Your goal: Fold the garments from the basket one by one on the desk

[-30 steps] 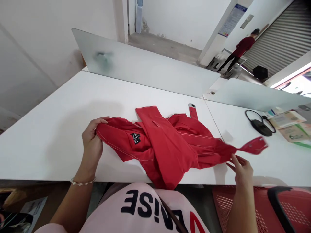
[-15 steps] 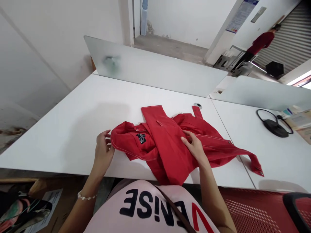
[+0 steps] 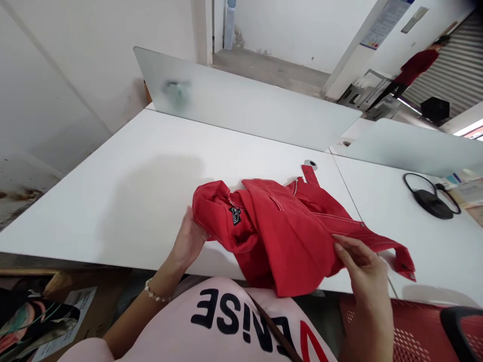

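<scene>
A red garment [image 3: 290, 226] with white stitching lies rumpled across the front of the white table. Its black label [image 3: 234, 215] and part of a zipper show inside the opening at its left end. My left hand [image 3: 188, 239] grips that end, with its fingers partly hidden behind and under the cloth. My right hand [image 3: 360, 256] pinches the edge of a wide panel on the right and holds it slightly raised. A narrow strap [image 3: 310, 176] points away at the back. Another strap end [image 3: 405, 264] with metal fittings bends toward the table's front at the right.
Frosted dividers [image 3: 245, 103] stand along the back of the white table [image 3: 143, 151]. A black round device with a looped cable [image 3: 432, 202] lies on the right. A red mesh chair [image 3: 411, 332] is at the front right. In the background stands a person in red [image 3: 417, 68].
My right hand has moved right and pulled the wide panel outward, spreading it. My left hand has shifted right with the garment's left end, its fingers now further under the cloth.
</scene>
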Demonstrator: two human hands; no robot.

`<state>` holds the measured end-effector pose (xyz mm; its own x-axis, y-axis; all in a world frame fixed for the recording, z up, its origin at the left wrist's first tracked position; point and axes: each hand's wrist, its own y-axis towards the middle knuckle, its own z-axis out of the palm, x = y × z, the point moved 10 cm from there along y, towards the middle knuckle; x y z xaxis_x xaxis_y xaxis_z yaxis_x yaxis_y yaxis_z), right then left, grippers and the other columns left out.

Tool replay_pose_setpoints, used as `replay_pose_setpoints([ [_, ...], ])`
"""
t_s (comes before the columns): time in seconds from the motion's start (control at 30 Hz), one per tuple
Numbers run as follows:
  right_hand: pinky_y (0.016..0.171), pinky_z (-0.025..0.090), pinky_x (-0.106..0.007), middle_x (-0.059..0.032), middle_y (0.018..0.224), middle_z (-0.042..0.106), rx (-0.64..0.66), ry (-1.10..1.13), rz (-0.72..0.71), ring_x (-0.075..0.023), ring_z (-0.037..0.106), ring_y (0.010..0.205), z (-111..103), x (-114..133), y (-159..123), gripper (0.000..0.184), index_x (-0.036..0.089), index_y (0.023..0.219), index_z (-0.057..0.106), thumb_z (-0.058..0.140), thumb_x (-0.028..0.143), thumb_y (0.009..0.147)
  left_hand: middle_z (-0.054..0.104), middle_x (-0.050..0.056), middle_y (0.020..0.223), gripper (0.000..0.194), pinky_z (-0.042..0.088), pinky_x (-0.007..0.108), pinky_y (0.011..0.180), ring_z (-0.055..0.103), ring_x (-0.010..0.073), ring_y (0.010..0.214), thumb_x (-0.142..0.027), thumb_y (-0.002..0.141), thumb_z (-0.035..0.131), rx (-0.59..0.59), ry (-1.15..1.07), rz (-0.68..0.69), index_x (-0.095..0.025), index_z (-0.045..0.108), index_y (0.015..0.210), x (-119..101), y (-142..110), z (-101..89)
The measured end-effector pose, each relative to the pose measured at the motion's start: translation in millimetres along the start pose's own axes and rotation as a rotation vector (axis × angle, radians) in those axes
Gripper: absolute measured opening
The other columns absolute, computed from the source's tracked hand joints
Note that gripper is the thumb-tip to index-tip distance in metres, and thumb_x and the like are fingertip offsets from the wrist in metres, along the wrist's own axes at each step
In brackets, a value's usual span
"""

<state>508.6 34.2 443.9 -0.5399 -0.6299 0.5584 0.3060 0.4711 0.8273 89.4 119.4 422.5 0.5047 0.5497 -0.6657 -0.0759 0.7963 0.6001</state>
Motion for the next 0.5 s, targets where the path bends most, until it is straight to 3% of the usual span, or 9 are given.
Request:
replay_pose_setpoints([
  [0.1,0.07,0.059,-0.034,-0.0097,0.098,0.075,0.159,-0.117,0.046,-0.0248,0.072,0.088,24,-24,-6,0.046,0.021,0.108,0.072,0.065,0.06,0.084,0.067,0.012,0.126,0.066,0.058,0.038,0.09,0.065,0.0283,0.112,-0.044,0.077,0.079,0.056,0.091,0.06,-0.018,0.056,0.134,-6,5,14.9],
  [0.17,0.075,0.059,-0.039,-0.0114,0.103,0.073,0.185,-0.247,0.021,-0.0271,0.071,0.092,37,-26,-4,0.055,0.02,0.118,0.067,0.06,0.065,0.086,0.066,0.011,0.126,0.068,0.058,0.037,0.091,0.065,0.0271,0.112,-0.036,0.076,0.08,0.11,0.136,0.079,-0.019,0.053,0.136,-3,6,25.8],
  [0.23,0.083,0.058,-0.044,-0.0137,0.112,0.07,0.128,-0.354,-0.068,-0.0289,0.07,0.098,43,-8,3,0.061,0.019,0.124,0.063,0.058,0.067,0.087,0.066,0.011,0.127,0.059,0.057,0.038,0.094,0.064,0.027,0.115,-0.037,0.081,0.073,0.166,0.164,0.071,-0.019,0.054,0.134,5,5,35.9],
  [0.33,0.094,0.055,-0.045,-0.0139,0.124,0.062,0.095,-0.359,-0.245,-0.0268,0.066,0.107,65,37,9,0.053,0.021,0.125,0.062,0.055,0.062,0.092,0.061,0.01,0.136,0.051,0.051,0.04,0.105,0.059,0.0268,0.125,-0.04,0.089,0.063,0.192,0.23,0.094,-0.021,0.053,0.135,10,-2,43.4],
  [0.43,0.105,0.05,-0.043,-0.0123,0.134,0.054,0.226,-0.298,-0.388,-0.026,0.058,0.123,111,70,10,0.047,0.024,0.131,0.058,0.059,0.053,0.094,0.053,0.01,0.146,0.06,0.043,0.041,0.115,0.051,0.027,0.135,-0.041,0.089,0.063,0.217,0.374,0.171,-0.023,0.047,0.144,6,-11,46.9],
  [0.5,0.107,0.048,-0.045,-0.014,0.14,0.048,0.309,-0.282,-0.416,-0.0282,0.052,0.13,142,71,11,0.052,0.024,0.135,0.055,0.063,0.05,0.091,0.052,0.011,0.147,0.073,0.04,0.044,0.118,0.049,0.0289,0.137,-0.039,0.082,0.072,0.236,0.524,0.213,-0.023,0.042,0.147,3,-15,47.2],
])
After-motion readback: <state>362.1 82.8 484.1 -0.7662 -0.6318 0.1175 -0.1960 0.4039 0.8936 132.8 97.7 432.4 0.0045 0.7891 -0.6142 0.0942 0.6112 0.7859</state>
